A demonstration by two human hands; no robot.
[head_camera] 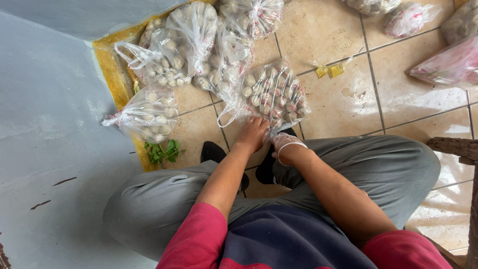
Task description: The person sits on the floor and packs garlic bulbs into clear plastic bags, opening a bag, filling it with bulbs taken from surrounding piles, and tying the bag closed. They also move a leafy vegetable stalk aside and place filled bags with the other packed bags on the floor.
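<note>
Both hands, left hand bare, right hand gloved, pinch the clear bag of pale round balls at frame centre, on the tiled floor. More filled bags upper left.

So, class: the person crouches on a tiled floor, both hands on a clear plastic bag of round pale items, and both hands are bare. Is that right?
Not quite. The head view shows the left hand bare, but the right hand wears a thin clear glove. Both do meet the bag on the tiled floor.
</note>
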